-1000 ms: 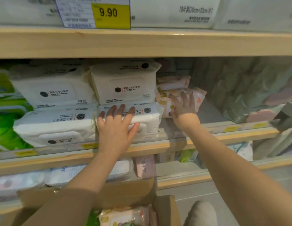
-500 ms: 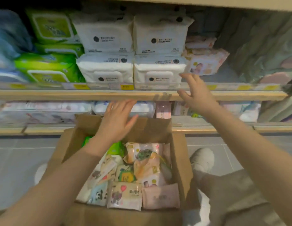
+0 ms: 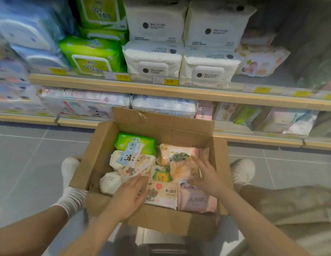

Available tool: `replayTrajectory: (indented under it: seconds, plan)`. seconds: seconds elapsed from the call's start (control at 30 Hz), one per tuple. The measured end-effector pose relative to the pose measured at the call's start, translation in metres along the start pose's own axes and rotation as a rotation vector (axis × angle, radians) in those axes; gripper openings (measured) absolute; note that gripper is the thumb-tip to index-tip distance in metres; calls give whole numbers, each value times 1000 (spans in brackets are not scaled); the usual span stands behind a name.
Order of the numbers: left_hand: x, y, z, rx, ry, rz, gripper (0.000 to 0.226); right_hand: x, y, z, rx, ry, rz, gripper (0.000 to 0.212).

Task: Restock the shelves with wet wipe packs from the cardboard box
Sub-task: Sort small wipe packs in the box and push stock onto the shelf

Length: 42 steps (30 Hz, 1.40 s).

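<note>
Head view: left hand point(image 3: 128, 195) blurred, hiding box point(image 3: 162, 221) packs point(image 3: 162, 194).

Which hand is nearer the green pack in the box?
Left. The left hand lies over the packs below the green pack, at the box's near side. The right hand is further off to the right, over the orange pack.

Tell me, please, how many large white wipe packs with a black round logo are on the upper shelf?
4, in two stacks of two: top left, bottom left, top right, bottom right. More may sit hidden behind them.
</note>
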<state>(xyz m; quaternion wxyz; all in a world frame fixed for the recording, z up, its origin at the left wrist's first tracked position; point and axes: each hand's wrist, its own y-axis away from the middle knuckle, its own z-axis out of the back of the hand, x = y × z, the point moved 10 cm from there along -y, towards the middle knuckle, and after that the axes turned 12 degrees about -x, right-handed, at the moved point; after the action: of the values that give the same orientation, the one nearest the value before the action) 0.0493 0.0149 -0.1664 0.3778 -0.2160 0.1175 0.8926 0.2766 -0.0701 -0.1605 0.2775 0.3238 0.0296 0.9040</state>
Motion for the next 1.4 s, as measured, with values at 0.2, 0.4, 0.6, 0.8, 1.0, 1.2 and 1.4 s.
replayTrajectory:
  seconds: [0.2,0.4,0.6,0.8,1.0,1.2,1.4]
  plan:
    - [0,12,-29,105,18,45,75,-15,-18,-31,39,148,17,87]
    - [3,4,-29,77,21,45,76,-13,-23,-35,48,56,15,74]
    - [2,-1,-23,86,-7,82,84,-6,-14,-19,1,-135,-27,73]
    - [-8,-16,-7,79,58,136,67,25,-14,36,-139,-269,10,72]
    - [-68,-58,51,-66,587,208,75,88,-13,85,-183,-340,194,69]
    - [-58,-71,63,-102,1085,391,101,133,-10,92,-145,-654,246,73]
    - [-43,-66,86,-228,1317,457,71,126,-7,45,213,-477,160,112]
